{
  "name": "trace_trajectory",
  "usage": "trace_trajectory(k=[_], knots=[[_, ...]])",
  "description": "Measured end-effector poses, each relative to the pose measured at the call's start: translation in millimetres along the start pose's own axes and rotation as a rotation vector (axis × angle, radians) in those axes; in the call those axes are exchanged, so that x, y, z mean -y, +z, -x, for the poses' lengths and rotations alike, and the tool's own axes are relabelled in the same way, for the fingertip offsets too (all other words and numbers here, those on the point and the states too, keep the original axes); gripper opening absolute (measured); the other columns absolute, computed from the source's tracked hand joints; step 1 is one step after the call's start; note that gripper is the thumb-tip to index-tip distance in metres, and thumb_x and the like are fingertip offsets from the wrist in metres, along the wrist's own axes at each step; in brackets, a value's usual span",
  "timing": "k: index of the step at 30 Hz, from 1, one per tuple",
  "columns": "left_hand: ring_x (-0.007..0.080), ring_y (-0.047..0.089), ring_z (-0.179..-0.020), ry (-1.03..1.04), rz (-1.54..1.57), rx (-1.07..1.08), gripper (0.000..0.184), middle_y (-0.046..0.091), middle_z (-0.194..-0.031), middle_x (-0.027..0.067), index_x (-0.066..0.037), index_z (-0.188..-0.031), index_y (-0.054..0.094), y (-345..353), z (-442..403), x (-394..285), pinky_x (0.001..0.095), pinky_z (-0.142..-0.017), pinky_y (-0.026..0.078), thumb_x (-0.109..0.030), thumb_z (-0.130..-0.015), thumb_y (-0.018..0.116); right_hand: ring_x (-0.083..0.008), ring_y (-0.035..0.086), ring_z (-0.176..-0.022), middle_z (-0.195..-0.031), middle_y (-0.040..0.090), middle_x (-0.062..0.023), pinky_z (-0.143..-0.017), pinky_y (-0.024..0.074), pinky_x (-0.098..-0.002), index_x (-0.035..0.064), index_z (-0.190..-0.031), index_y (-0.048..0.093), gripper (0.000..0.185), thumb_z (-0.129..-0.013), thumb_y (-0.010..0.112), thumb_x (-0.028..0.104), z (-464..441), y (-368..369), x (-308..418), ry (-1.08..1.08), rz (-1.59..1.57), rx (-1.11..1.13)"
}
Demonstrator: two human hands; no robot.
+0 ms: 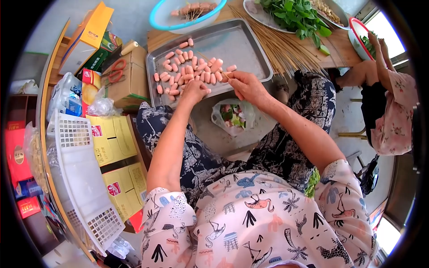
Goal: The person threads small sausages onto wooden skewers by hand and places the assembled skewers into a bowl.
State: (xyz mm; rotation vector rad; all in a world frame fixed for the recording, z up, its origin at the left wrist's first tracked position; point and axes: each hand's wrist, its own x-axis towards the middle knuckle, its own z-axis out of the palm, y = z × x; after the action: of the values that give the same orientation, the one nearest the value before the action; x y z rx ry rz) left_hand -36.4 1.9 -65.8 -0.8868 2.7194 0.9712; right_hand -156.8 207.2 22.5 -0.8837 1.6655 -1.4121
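Bamboo skewer (225, 75) pinched between my right hand's (243, 85) closed fingertips.
My left hand (194, 92) is curled at the near rim of the tray (243, 47); I can't tell if it grips anything. Loose sausages (189, 70) lie just beyond my fingers, on the tray. Best, I judge, to keep the point along each one's middle and push gently, lest it split. Farther off, the blue-rimmed basin (194, 26).

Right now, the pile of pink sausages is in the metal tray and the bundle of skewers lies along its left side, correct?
Wrong side: the head view shows the bundle of skewers to the right of the metal tray, which does hold the pink sausages.
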Motion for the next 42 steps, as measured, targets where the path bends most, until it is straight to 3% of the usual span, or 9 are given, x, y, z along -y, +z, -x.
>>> trace_trajectory(k=[3, 9, 11, 12, 14, 18, 24, 26, 42], knots=[[0.0154, 0.061, -0.068, 0.070, -0.083, -0.054, 0.025, 0.066, -0.073, 0.0059, -0.004, -0.086, 0.068, 6.9, -5.0, 7.5, 0.0292, -0.065, 0.047, -0.025, -0.074, 0.074, -0.0082, 0.047, -0.046, -0.056, 0.048, -0.0017, -0.046, 0.0372, -0.0264, -0.0018, -0.093, 0.060, 0.022, -0.090, 0.047, 0.016, 0.9, -0.7, -0.7, 0.001, 0.023, -0.006], [0.0140, 0.060, -0.067, 0.072, 0.074, 0.005, 0.023, 0.064, -0.070, 0.0046, -0.004, -0.083, 0.065, -3.4, -0.8, -2.6, 0.0280, -0.063, 0.047, -0.026, -0.078, 0.070, -0.0077, 0.046, -0.046, -0.055, 0.048, -0.0010, -0.046, 0.0361, -0.0260, -0.0010, -0.097, 0.061, 0.023, -0.089, 0.048, 0.016, 0.1, -2.1, -2.8, 0.006, 0.051, -0.004], [0.0144, 0.059, -0.068, -0.153, 0.586, 0.042, 0.020, 0.063, -0.074, 0.0051, -0.004, -0.085, 0.064, -14.1, 1.0, -15.5, 0.0258, -0.065, 0.048, -0.024, -0.083, 0.065, -0.0074, 0.046, -0.046, -0.055, 0.047, 0.0001, -0.046, 0.0357, -0.0253, -0.0004, -0.097, 0.062, 0.023, -0.090, 0.047, 0.016, 1.7, -2.5, -0.7, -0.001, 0.035, 0.007], [0.0144, 0.059, -0.068, -0.152, 0.585, 0.043, 0.020, 0.063, -0.074, 0.0051, -0.004, -0.085, 0.064, -19.4, 1.7, -18.0, 0.0258, -0.065, 0.048, -0.024, -0.083, 0.065, -0.0074, 0.046, -0.046, -0.055, 0.047, 0.0001, -0.046, 0.0357, -0.0253, -0.0004, -0.097, 0.062, 0.023, -0.090, 0.047, 0.016, 3.1, -2.2, 1.0, -0.002, 0.034, 0.006], [0.0154, 0.059, -0.071, -0.154, 1.247, -0.020, 0.021, 0.062, -0.081, 0.0063, -0.003, -0.094, 0.061, -31.2, 3.2, -15.9, 0.0255, -0.069, 0.050, -0.023, -0.087, 0.061, -0.0042, 0.039, -0.045, -0.054, 0.043, 0.0032, -0.045, 0.0305, -0.0214, 0.0012, -0.100, 0.060, 0.021, -0.093, 0.046, 0.014, 5.8, -0.6, 5.0, 0.008, -0.016, 0.041], [0.0177, 0.058, -0.084, -0.177, 1.602, -0.050, 0.024, 0.060, -0.092, 0.0100, -0.001, -0.099, 0.058, -45.5, 8.0, -6.4, 0.0290, -0.077, 0.050, -0.023, -0.090, 0.058, -0.0036, 0.039, -0.045, -0.055, 0.043, 0.0039, -0.044, 0.0308, -0.0211, 0.0016, -0.100, 0.061, 0.021, -0.093, 0.046, 0.014, 5.0, 0.6, 0.5, -0.014, -0.036, 0.107], [0.0170, 0.055, -0.083, -0.187, 1.737, -0.053, 0.024, 0.057, -0.089, 0.0072, -0.003, -0.098, 0.057, -46.4, 4.2, 1.3, 0.0309, -0.078, 0.050, -0.026, -0.092, 0.054, -0.0035, 0.040, -0.046, -0.057, 0.044, 0.0041, -0.044, 0.0333, -0.0209, 0.0021, -0.099, 0.061, 0.021, -0.093, 0.046, 0.015, 10.8, 3.0, 9.9, 0.033, -0.008, 0.181], [0.0169, 0.055, -0.083, -0.179, 1.750, -0.057, 0.024, 0.056, -0.089, 0.0067, -0.004, -0.099, 0.057, -46.1, 4.0, 1.5, 0.0309, -0.077, 0.050, -0.027, -0.093, 0.054, -0.0051, 0.045, -0.049, -0.060, 0.049, 0.0016, -0.046, 0.0426, -0.0240, 0.0024, -0.096, 0.062, 0.019, -0.089, 0.048, 0.013, 11.0, 2.7, 11.3, 0.053, 0.018, 0.183], [0.0147, 0.055, -0.083, -0.117, 1.728, -0.072, 0.026, 0.057, -0.091, 0.0065, -0.004, -0.102, 0.056, -46.2, 6.2, -4.5, 0.0286, -0.077, 0.049, -0.028, -0.092, 0.055, -0.0062, 0.046, -0.048, -0.058, 0.049, 0.0004, -0.046, 0.0416, -0.0245, 0.0011, -0.095, 0.061, 0.020, -0.090, 0.048, 0.014, 9.9, 2.7, 9.5, 0.054, 0.052, 0.180]])
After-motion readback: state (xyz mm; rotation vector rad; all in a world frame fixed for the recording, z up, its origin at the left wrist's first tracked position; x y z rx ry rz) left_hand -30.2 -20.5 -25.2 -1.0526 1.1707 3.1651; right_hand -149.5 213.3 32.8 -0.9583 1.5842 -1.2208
